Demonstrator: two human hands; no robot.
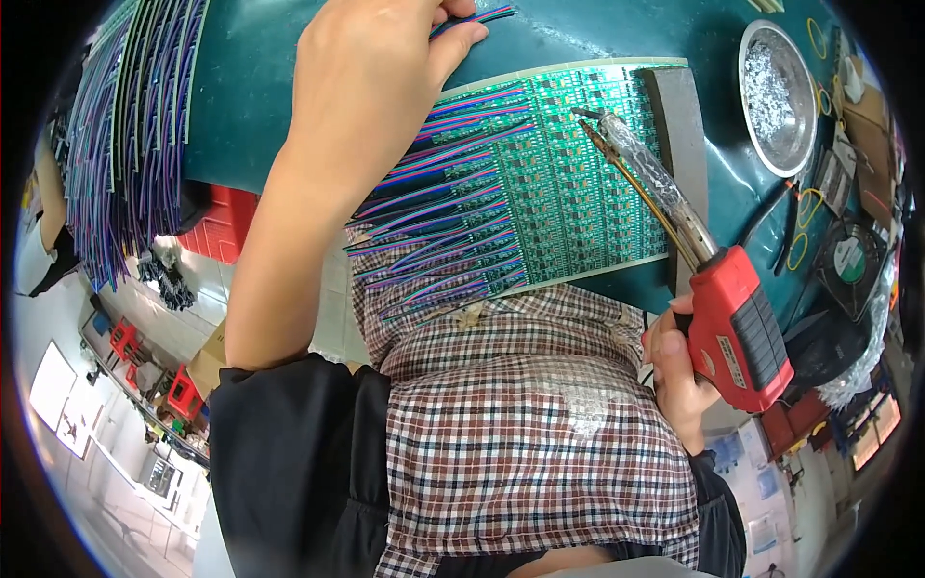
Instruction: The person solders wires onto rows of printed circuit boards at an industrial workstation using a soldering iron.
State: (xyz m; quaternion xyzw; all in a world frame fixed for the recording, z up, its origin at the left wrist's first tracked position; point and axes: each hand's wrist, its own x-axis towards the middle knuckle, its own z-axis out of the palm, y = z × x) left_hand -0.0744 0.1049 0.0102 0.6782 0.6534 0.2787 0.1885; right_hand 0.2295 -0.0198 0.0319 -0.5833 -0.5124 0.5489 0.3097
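My right hand (pixel 677 376) grips a red soldering gun (pixel 729 299) by its handle. Its long metal tip and a foil-wrapped tube (pixel 655 173) reach up-left over a green panel of circuit boards (pixel 568 197). Rows of thin multicoloured wires (pixel 453 226) stick out from the panel's left side. My left hand (pixel 376 72) is beyond the panel's far left corner, its fingers closed on a small bundle of coloured wires (pixel 496 14). A grey metal bar (pixel 679 144) lies along the panel's right edge.
A metal bowl (pixel 796 144) with silvery bits stands on the green table (pixel 255 87) at the right. Cutters (pixel 771 214), yellow rubber bands and a small fan (pixel 848 260) lie nearby. Finished-looking wired strips (pixel 125 125) hang at the far left, beside a red stool (pixel 222 226).
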